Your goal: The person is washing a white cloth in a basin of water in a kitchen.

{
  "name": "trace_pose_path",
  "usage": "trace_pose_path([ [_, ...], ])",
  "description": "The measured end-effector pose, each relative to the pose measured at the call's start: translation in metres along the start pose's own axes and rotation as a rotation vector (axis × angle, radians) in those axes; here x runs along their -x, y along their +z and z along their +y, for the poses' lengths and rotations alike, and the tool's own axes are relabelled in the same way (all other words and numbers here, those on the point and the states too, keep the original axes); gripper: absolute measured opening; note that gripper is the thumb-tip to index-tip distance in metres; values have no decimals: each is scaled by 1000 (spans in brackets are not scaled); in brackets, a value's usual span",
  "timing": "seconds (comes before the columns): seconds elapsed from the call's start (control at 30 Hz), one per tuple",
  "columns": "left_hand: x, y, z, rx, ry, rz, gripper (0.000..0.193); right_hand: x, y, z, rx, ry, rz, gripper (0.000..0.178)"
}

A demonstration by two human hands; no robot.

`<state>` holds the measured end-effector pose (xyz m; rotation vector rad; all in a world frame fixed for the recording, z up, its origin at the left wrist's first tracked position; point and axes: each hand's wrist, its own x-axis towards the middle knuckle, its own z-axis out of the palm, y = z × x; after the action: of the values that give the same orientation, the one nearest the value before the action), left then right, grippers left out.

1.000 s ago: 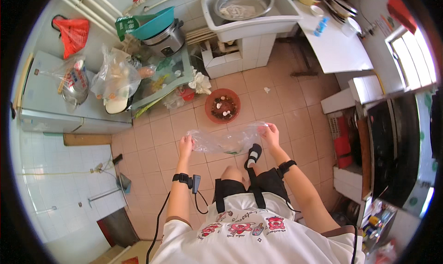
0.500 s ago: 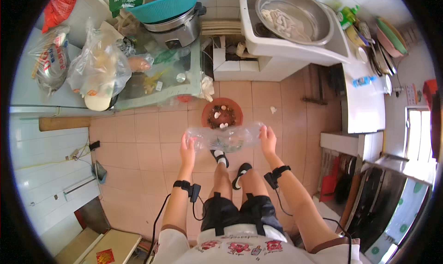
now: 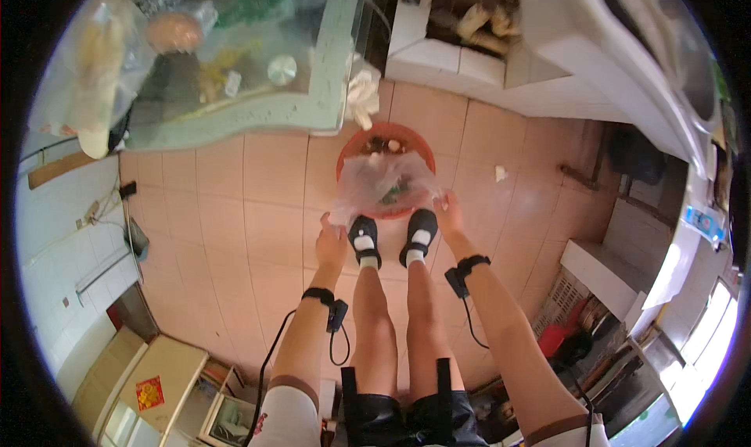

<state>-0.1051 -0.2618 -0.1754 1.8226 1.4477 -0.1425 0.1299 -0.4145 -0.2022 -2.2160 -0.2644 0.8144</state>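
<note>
A clear plastic bag (image 3: 381,181) is stretched between both my hands, low over a round red basin (image 3: 356,143) holding scraps on the tiled floor. My left hand (image 3: 332,240) grips the bag's left edge. My right hand (image 3: 448,211) grips its right edge. Something dark green shows through the bag. My feet in black shoes (image 3: 391,238) stand just behind the basin, between my two hands. Each wrist carries a black band with a cable.
A pale green glass-topped table (image 3: 328,95) with bags and food stands at the upper left. A white sink unit (image 3: 594,48) is at the upper right, with wood pieces stored under it. A small white scrap (image 3: 501,173) lies on the tiles.
I have bent far lower, so the floor and basin look much closer. The bag has come down from mid-air to just over the red basin, still held by both hands.
</note>
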Motion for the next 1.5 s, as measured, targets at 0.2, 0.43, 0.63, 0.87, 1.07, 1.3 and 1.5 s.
trace_pose_path([
  [0.2, -14, 63, -66, -10, -181, -214, 45, -39, 25, 94, 266, 169, -50, 33],
  [0.43, -43, 36, -9, 324, -141, 124, 35, -79, 2, 69, 98, 87, -32, 43],
  [0.63, -88, 18, -16, 127, 239, 257, 38, -97, 16, 5, 90, -49, -92, 60],
  [0.87, -60, 6, 21, -71, 2, -31, 81, -61, 22, -6, 537, -218, -4, 72],
  [1.07, -8, -33, -2, 20, 26, -31, 80, 4, -4, 1, 610, -38, -258, 80],
  [1.3, 79, -102, -24, -68, -57, 6, 76, 78, -79, 1, 592, -92, -316, 71],
  [1.5, 158, -151, -22, -50, -180, 104, 71, 128, -147, -46, 534, 47, -303, 64],
])
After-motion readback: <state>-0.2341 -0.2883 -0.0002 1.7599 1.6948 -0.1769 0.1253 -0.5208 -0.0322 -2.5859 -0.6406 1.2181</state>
